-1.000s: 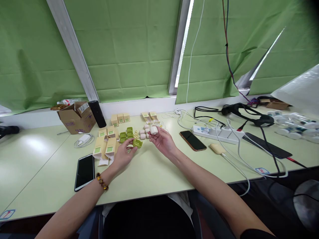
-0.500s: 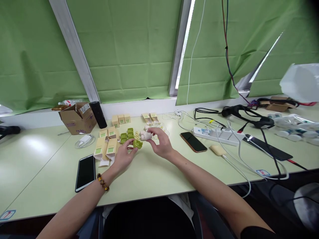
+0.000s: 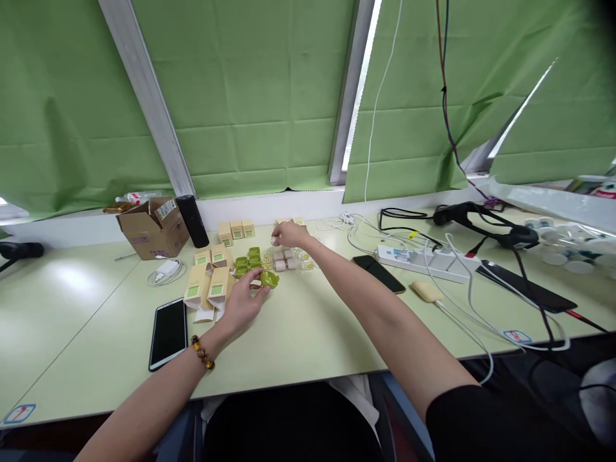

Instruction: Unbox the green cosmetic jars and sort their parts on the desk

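My left hand [image 3: 244, 301] pinches a small green cup [image 3: 269, 279] just above the table, at the near end of a group of similar green cups [image 3: 248, 260]. Farther back, my right hand [image 3: 290, 235] reaches over the table with its fingers together, a small whitish piece [image 3: 275, 241] at their tips, its kind too small to tell. Below that hand sit several pale pink blocks [image 3: 285, 260], with clear pieces with yellow centres [image 3: 305, 259] on their right. Small yellow pieces [image 3: 266, 262] lie between the green cups and the pink blocks.
Open cream cartons [image 3: 220, 285] and a phone [image 3: 168, 333] lie left. Behind stand small boxes [image 3: 237, 230], a black cylinder [image 3: 191, 221] and a cardboard box [image 3: 156, 231]. To the right are another phone [image 3: 378, 274], a power strip [image 3: 426, 263], cables and a yellow mouse-shaped device [image 3: 426, 292].
My right hand has moved away from the green cup, back and slightly left. Pink blocks it covered now show on the table. My left hand keeps the cup in nearly the same place.
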{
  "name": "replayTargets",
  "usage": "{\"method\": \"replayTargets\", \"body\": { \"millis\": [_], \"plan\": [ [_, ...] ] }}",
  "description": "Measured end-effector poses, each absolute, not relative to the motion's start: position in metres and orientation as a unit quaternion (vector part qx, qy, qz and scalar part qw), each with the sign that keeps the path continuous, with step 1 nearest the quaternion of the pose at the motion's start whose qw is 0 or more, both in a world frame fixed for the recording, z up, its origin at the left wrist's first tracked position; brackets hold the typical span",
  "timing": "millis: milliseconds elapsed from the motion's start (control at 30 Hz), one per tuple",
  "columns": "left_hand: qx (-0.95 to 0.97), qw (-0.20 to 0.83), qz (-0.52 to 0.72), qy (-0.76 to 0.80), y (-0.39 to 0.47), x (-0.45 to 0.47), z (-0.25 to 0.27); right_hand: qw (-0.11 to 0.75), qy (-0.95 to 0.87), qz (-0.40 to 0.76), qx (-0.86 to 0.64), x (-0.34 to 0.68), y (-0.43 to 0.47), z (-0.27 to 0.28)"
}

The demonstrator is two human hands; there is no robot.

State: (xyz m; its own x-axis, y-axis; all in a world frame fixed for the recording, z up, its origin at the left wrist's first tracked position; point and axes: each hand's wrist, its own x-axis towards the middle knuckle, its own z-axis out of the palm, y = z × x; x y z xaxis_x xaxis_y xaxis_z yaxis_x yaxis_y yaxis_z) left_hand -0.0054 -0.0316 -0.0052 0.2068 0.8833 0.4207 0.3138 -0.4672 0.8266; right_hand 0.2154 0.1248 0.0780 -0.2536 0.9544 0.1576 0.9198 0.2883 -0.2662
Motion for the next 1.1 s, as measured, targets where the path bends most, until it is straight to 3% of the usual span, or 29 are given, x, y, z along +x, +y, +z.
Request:
{"method": "replayTargets", "body": {
  "millis": [267, 667, 900, 1100],
  "plan": [
    [0.716, 0.308, 0.451, 0.434, -0.036, -0.005, -0.004, 0.056, -0.801, 0.042, -0.595, 0.199, 0.154, 0.054],
    [0.718, 0.307, 0.446, 0.437, -0.038, -0.004, -0.003, 0.015, -0.800, 0.021, -0.600, 0.195, 0.158, 0.049],
    [0.710, 0.317, 0.461, 0.428, -0.037, -0.002, -0.003, 0.034, -0.797, 0.037, -0.602, 0.199, 0.158, 0.053],
    [0.714, 0.324, 0.465, 0.410, -0.033, -0.004, -0.004, 0.127, -0.782, 0.034, -0.610, 0.208, 0.143, 0.061]
  ]
}}
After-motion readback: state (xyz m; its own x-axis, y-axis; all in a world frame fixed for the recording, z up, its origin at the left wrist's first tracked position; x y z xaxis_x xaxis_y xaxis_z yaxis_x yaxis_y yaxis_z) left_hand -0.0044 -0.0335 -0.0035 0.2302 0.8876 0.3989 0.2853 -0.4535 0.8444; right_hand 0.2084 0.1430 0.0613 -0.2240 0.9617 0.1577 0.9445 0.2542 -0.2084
